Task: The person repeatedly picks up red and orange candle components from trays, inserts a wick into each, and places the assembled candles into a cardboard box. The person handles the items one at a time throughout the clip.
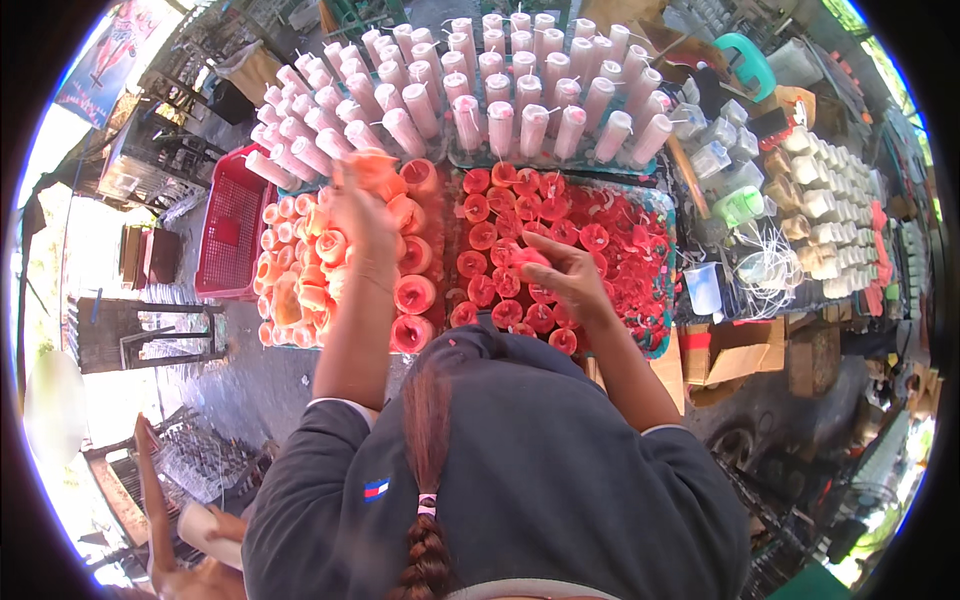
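Observation:
My left hand [362, 215] is smeared by motion over the rows of orange wax cups [330, 247]. A blurred orange wax piece [376, 176] is at its fingertips; whether they grip it cannot be made out. My right hand [572, 280] is closed, with thumb and fingers pinching a small pinkish-red wax piece [528, 259]. Below that hand lie rows of round red candles [482, 236], some with wicks showing. Loose red wax scraps [635, 250] cover the right part of the same tray [671, 290]. Larger orange-red cups [414, 294] with dark red centres line the middle.
Many pale pink pillar candles [500, 128] with white wicks stand upright along the far side. A red plastic basket [226, 215] is at the left. On the right are clear plastic cups [712, 158], tangled white string [768, 268], cream-coloured blocks [820, 205] and a cardboard box [735, 350].

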Demonstrator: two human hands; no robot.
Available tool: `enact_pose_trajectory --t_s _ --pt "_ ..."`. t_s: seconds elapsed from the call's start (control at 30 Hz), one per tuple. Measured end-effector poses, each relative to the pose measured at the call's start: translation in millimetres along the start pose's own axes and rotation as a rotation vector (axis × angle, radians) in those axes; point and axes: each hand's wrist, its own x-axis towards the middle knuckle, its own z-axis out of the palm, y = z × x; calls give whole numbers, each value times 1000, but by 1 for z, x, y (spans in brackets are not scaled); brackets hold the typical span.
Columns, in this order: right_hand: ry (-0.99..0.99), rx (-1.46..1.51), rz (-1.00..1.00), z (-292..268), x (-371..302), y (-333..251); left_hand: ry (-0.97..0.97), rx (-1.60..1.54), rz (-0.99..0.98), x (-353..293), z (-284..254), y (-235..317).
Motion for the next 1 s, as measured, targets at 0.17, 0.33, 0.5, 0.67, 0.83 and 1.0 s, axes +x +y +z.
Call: enact_pose_trajectory --t_s 0.17,0.33,0.5,0.67,0.83,1.0 --pt "566 -955 -56 -88 -5 7 -67 543 380 34 -23 57" --pt "742 -1472 -87 -166 4 42 -187 1229 477 39 -68 53" --pt "715 -1582 -234 -154 9 48 -243 1621 533 12 -80 45" --pt "452 -1379 -391 -121 25 56 -159 1903 515 13 -94 42" --pt "419 -1544 -290 -96 32 48 -325 1853 532 29 -112 36" --pt "370 -1409 -21 -148 65 60 -341 1776 561 43 -108 28"
